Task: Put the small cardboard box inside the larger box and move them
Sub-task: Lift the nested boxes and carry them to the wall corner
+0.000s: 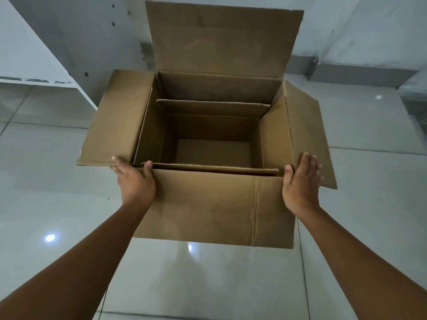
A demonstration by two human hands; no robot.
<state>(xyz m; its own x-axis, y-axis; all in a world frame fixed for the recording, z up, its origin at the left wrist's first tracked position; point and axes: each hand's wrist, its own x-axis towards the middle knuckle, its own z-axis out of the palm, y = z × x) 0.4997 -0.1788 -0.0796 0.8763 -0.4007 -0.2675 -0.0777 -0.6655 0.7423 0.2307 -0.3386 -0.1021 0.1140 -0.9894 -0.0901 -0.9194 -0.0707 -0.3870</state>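
Note:
A large brown cardboard box [208,204] fills the middle of the view with all its flaps open. The small cardboard box [212,151] sits inside it, open at the top and empty. My left hand [135,181] grips the large box at its near left corner, thumb over the rim. On the near right corner, my right hand [301,181] is pressed flat against the side with the thumb at the rim. The large box appears held above the floor.
A glossy light tiled floor [208,285] lies below, with light reflections. A white cabinet or shelf panel [46,65] stands at the left. A grey skirting [360,75] runs along the pale back wall.

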